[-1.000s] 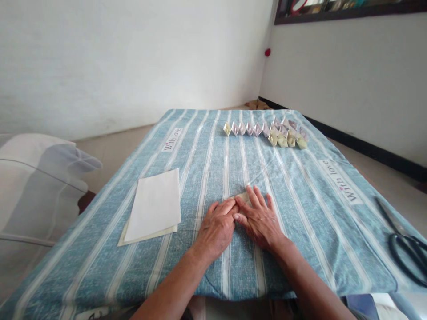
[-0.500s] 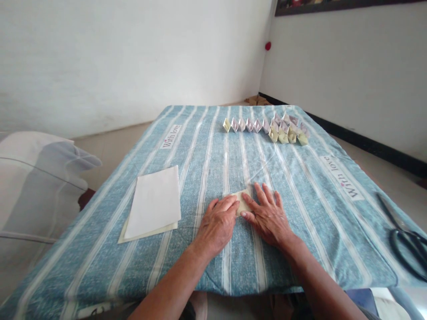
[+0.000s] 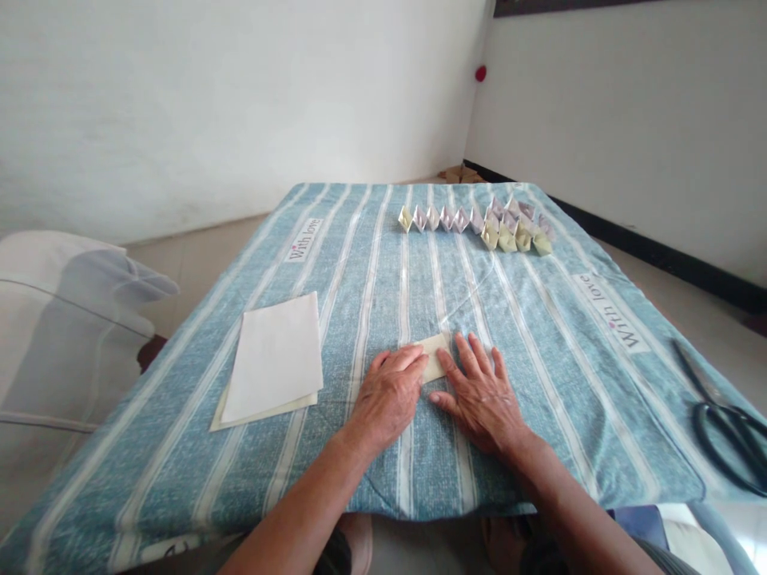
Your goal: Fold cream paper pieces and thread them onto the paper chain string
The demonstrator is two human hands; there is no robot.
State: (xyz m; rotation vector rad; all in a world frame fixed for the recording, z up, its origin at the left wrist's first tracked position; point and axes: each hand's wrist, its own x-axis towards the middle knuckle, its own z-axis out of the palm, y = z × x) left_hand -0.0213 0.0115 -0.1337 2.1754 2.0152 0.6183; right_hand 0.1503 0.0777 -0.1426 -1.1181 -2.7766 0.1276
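Right hand (image 3: 479,393) slid toward 3 o'clock, fingers spread, so the flattened paper (image 3: 431,367) shows; left hand (image 3: 389,391) covers its 9 o'clock side, can't tell if pinching.

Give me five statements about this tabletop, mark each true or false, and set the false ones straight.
1. The left hand has its fingers on the small pale paper. True.
2. The right hand is clenched in a fist. False: it lies with its fingers spread.
3. The white sheet lies on top of a yellowish sheet. True.
4. The scissors are beside the white sheet. False: the scissors lie at the right side of the striped tablecloth.
5. The folded paper shapes stand beyond the hands, toward the far end. True.
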